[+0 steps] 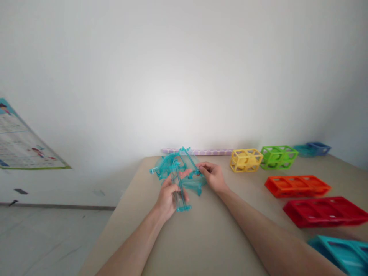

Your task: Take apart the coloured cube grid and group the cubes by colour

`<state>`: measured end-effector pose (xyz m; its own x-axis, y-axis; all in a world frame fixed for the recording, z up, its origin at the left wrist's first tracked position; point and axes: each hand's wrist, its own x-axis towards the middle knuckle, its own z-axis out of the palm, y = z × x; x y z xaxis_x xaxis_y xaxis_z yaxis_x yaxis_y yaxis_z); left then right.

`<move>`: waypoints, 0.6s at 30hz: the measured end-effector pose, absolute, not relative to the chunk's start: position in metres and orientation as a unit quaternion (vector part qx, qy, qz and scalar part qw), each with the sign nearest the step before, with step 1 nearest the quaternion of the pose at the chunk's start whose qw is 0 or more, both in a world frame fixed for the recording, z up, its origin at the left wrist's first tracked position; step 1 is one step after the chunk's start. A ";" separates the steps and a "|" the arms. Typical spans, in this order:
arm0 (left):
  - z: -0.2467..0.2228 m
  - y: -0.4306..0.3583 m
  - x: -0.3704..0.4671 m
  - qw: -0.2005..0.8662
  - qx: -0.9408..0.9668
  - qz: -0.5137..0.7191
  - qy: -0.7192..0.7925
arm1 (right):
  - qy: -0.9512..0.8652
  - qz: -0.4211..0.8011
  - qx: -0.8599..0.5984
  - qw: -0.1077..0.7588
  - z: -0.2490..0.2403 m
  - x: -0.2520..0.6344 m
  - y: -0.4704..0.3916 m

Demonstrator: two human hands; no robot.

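Note:
My left hand (pixel 169 195) is closed round a clear plastic piece with teal edges (pixel 181 197), held upright in front of me. Its index finger stretches toward a second such piece. My right hand (pixel 213 176) pinches that second clear, teal-edged piece (pixel 189 160) near its lower right corner; the piece leans up to the left. Just behind both hands lies a pile of translucent teal plastic parts (pixel 166 165), some of them curved. One curved teal part (pixel 195 186) shows below the right fingertips. How the two held pieces relate at the fingers is hard to make out.
To the right stand open-frame plastic blocks: yellow (pixel 246 161), green (pixel 278 157), orange (pixel 297 185), red (pixel 326 211) and turquoise (pixel 342 253). A blue frame (pixel 319 148) sits at the far right. A patterned purple strip (pixel 215 152) runs along the wall. The table's left edge drops to the floor.

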<state>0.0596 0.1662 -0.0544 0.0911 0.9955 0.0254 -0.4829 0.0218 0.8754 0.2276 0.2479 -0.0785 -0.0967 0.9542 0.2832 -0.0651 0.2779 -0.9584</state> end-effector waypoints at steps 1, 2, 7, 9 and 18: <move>-0.055 0.167 0.060 0.642 0.382 0.577 0.332 | -0.587 0.453 -0.385 0.550 -0.078 0.226 0.245; -0.056 0.167 0.060 0.651 0.379 0.568 0.332 | -0.593 0.445 -0.387 0.548 -0.078 0.224 0.242; -0.059 0.167 0.060 0.671 0.365 0.550 0.338 | -0.606 0.430 -0.401 0.537 -0.076 0.218 0.236; -0.058 0.167 0.060 0.675 0.358 0.549 0.340 | -0.597 0.432 -0.408 0.540 -0.074 0.217 0.237; -0.056 0.171 0.061 0.674 0.322 0.559 0.360 | -0.508 0.462 -0.421 0.593 -0.065 0.217 0.242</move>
<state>0.0615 0.1709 -0.0558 0.1157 0.9854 -0.1245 -0.5223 0.1670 0.8363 0.2172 0.2422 -0.0649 0.0583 0.9752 0.2136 -0.1206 0.2193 -0.9682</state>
